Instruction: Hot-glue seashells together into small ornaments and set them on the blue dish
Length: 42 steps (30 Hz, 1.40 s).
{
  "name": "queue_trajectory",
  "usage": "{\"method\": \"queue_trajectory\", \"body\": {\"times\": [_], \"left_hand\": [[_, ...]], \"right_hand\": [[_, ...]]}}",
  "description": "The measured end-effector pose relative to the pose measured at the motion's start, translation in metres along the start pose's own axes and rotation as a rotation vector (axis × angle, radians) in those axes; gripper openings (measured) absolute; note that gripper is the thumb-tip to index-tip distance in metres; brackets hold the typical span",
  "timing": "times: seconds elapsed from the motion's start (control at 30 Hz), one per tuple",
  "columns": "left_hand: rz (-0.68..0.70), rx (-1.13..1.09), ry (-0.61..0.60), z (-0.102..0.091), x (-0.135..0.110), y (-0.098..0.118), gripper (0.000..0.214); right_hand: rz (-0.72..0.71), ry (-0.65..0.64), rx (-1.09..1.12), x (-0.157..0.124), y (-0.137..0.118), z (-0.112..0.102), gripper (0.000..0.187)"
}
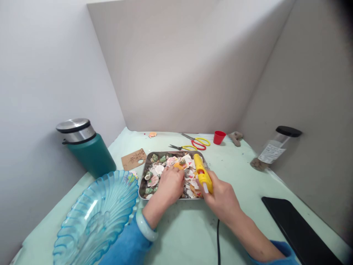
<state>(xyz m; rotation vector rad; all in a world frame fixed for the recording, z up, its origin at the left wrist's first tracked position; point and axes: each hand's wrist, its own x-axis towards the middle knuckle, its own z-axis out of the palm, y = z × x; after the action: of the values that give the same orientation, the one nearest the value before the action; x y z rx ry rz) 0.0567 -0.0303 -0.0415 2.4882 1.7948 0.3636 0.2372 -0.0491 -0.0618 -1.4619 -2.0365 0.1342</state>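
A shallow metal tray (141, 186) holds a heap of seashells (159, 169), some white, some pink or orange, plus green snail shells. My left hand (171, 184) reaches down into this heap with its fingers curled together; the fingertips are partly hidden, so what they grip cannot be made out. An orange shell piece (179, 166) lies just beyond its fingers. In my right hand (223, 197) is a yellow hot glue gun (199, 163), wrapped by the fingers and held over the tray's right side. A glue stick end shows at its near end.
Left of the tray stand a blue scalloped dish (110, 206) and a green bottle (91, 154). Behind lie brown cardboard (134, 159), scissors (200, 144) and a red cup (219, 137). Rightward are a black-lidded jar (271, 151) and a black slab (295, 228). A black cord (218, 239) hangs nearby.
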Motion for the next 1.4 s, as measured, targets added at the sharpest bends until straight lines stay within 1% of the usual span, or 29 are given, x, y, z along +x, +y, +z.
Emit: {"method": "queue_trajectory", "body": {"times": [0.1, 0.2, 0.27, 0.33, 0.4, 0.43, 0.5, 0.53, 0.57, 0.6, 0.67, 0.73, 0.83, 0.9, 0.97, 1.07, 1.1, 1.13, 1.17, 1.23, 1.3, 1.33, 1.4], "left_hand": [[0.017, -0.030, 0.007, 0.001, -0.002, 0.007, 0.021], [0.047, -0.086, 0.008, 0.005, -0.003, 0.019, 0.017], [0.066, -0.141, 0.017, 0.006, -0.003, 0.027, 0.014], [0.064, -0.215, 0.038, 0.006, -0.004, 0.031, 0.012], [0.023, -0.309, 0.080, 0.004, -0.004, 0.031, 0.012], [-0.015, -0.364, 0.108, 0.002, -0.004, 0.029, 0.014], [-0.103, -0.491, 0.158, 0.001, -0.003, 0.023, 0.015], [-0.147, -0.565, 0.169, 0.001, -0.003, 0.020, 0.014], [-0.185, -0.644, 0.168, 0.002, -0.002, 0.017, 0.012], [-0.219, -0.726, 0.156, 0.003, -0.001, 0.014, 0.012], [-0.275, -0.883, 0.122, 0.004, 0.000, 0.009, 0.012], [-0.315, -1.002, 0.097, 0.004, 0.001, 0.007, 0.013], [-0.368, -1.172, 0.076, 0.002, 0.001, 0.007, 0.019], [-0.424, -1.304, 0.059, 0.001, 0.000, 0.008, 0.024], [-0.474, -1.389, 0.031, 0.001, -0.001, 0.008, 0.028], [-0.497, -1.396, -0.021, 0.002, -0.002, 0.008, 0.031], [-0.491, -1.368, -0.030, 0.002, -0.002, 0.008, 0.030], [-0.475, -1.317, -0.028, 0.002, -0.003, 0.008, 0.028], [-0.437, -1.245, -0.008, 0.001, -0.003, 0.009, 0.025], [-0.319, -1.075, 0.055, -0.001, -0.004, 0.010, 0.018], [-0.214, -0.951, 0.083, -0.003, -0.005, 0.011, 0.015], [-0.186, -0.917, 0.077, -0.004, -0.005, 0.012, 0.015], [-0.185, -0.867, 0.070, -0.005, -0.006, 0.011, 0.019]], "right_hand": [[-0.016, -0.010, -0.063, -0.009, 0.002, -0.005, 0.031], [-0.012, 0.005, -0.125, -0.020, 0.009, -0.011, 0.034], [0.013, 0.010, -0.151, -0.025, 0.014, -0.014, 0.034], [0.053, -0.004, -0.123, -0.025, 0.015, -0.019, 0.034], [0.103, -0.025, 0.000, -0.018, 0.012, -0.023, 0.035], [0.130, -0.041, 0.104, -0.013, 0.008, -0.025, 0.035], [0.216, -0.026, 0.341, 0.001, -0.001, -0.029, 0.037], [0.272, -0.059, 0.490, 0.009, -0.007, -0.030, 0.037], [0.303, -0.129, 0.669, 0.016, -0.012, -0.031, 0.038], [0.325, -0.169, 0.824, 0.022, -0.017, -0.030, 0.040], [0.365, -0.241, 0.980, 0.030, -0.024, -0.027, 0.039], [0.398, -0.277, 1.017, 0.032, -0.026, -0.022, 0.035], [0.470, -0.249, 1.012, 0.029, -0.021, -0.011, 0.032], [0.525, -0.249, 1.020, 0.025, -0.015, -0.005, 0.034], [0.560, -0.279, 1.038, 0.021, -0.012, -0.002, 0.038], [0.611, -0.316, 1.022, 0.018, -0.009, -0.001, 0.039], [0.622, -0.334, 1.027, 0.017, -0.009, -0.001, 0.038], [0.643, -0.317, 1.035, 0.017, -0.009, 0.000, 0.037], [0.662, -0.305, 1.043, 0.016, -0.008, 0.001, 0.038], [0.701, -0.264, 1.056, 0.014, -0.006, 0.005, 0.039], [0.738, -0.220, 1.068, 0.012, -0.003, 0.009, 0.043], [0.759, -0.218, 1.073, 0.011, -0.002, 0.011, 0.046], [0.791, -0.240, 1.055, 0.010, 0.001, 0.011, 0.052]]}}
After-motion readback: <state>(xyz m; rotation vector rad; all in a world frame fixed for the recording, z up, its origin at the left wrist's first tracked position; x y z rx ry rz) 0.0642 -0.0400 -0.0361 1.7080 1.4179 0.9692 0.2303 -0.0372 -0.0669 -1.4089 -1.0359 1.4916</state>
